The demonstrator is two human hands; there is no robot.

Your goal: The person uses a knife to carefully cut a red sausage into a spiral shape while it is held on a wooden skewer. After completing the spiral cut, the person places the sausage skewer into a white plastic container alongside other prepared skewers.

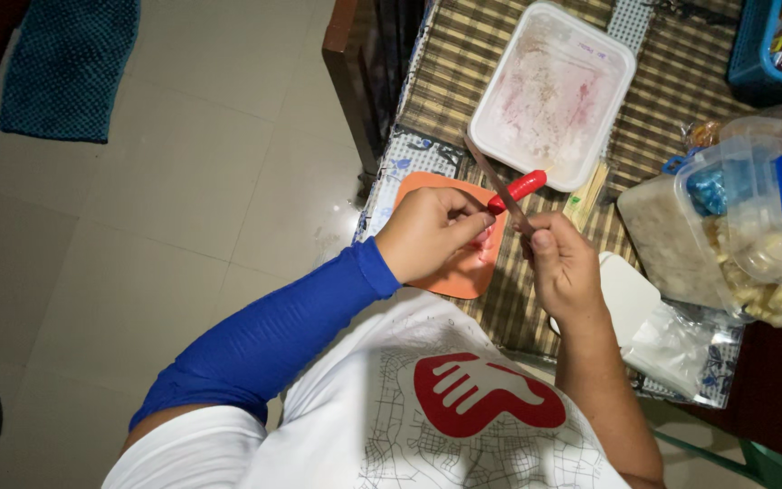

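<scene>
Two hands meet over the table (500, 312) edge, w/ a red sausage (518, 189) between them. Left hand (427, 234), arm in a blue sleeve, has its grip pinched shut on the sausage's lower end; the sausage's long axis runs from that pinch up toward 2 o'clock, free end pointing at the white tray (500, 109). Right hand (565, 270) sits just at 4 o'clock of the sausage, grip closed round the handle of a knife (498, 186), blade slanting up toward 11 o'clock & crossing the sausage near its held end, so the two axes make an X. Left hand is the nearer one, touching; right reaches it only via the blade. Under the left hand lies an orange cutting board (463, 281). Tray at 12 o'clock is rectangular, smeared pink inside. At 3 o'clock: clear plastic container (753, 172) w/ blue clips, pale food inside, a clear bag (681, 349) at 5 o'clock, a blue basket (753, 54) at the far corner. Thin wooden skewers (587, 195) lie beside the tray.
</scene>
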